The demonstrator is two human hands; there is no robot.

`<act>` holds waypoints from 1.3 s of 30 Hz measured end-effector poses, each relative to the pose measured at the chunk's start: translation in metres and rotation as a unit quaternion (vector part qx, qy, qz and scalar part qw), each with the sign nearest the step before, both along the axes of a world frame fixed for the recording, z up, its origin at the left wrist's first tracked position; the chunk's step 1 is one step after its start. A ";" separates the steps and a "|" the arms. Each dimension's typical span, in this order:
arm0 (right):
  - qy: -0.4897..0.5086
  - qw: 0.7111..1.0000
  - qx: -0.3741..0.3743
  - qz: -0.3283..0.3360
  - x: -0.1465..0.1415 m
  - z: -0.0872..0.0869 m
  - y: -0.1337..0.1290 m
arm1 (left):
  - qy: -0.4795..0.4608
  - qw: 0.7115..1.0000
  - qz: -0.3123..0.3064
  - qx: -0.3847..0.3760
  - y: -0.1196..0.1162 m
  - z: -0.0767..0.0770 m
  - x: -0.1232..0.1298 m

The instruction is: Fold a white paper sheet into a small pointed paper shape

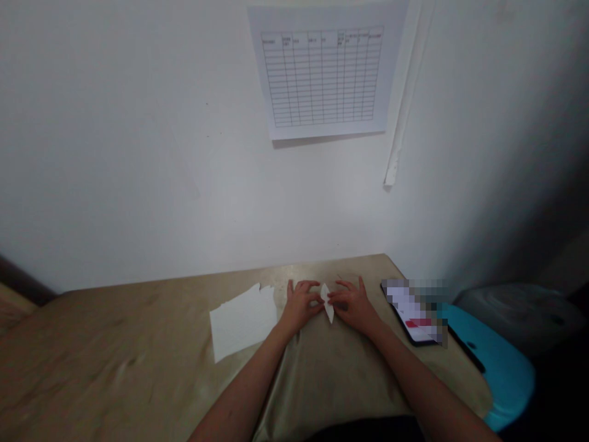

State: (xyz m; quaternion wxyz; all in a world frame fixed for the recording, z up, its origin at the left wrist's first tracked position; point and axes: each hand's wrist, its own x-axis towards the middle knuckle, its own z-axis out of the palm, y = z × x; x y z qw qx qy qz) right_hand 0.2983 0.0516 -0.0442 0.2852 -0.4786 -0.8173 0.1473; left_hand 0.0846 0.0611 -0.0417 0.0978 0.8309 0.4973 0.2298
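Note:
A small white paper piece [327, 304], narrow and pointed at both ends, is pinched between my two hands above the brown surface. My left hand [304, 301] grips its left edge with thumb and fingertips. From the right, my right hand [352, 303] holds the other edge, its fingers bent and one finger raised. The fingertips partly cover the middle of the piece. A larger white sheet [243, 322] with a torn upper edge lies flat to the left of my left hand.
A lit phone [411, 313] lies right of my right hand, near a dark thin object [466, 348] and a turquoise stool [506, 362]. The brown-covered table [138, 350] meets a white wall bearing a printed chart [324, 80].

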 end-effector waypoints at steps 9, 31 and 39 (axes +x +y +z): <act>-0.007 1.000 -0.016 -0.012 -0.002 -0.003 0.004 | 0.006 1.000 0.008 0.004 0.001 -0.001 0.001; 0.038 0.994 -0.049 -0.087 -0.013 -0.007 0.008 | -0.031 0.992 0.106 -0.054 0.003 0.003 0.012; 0.052 0.992 -0.056 -0.100 -0.015 -0.010 0.010 | -0.044 0.990 0.123 -0.060 0.004 0.003 0.015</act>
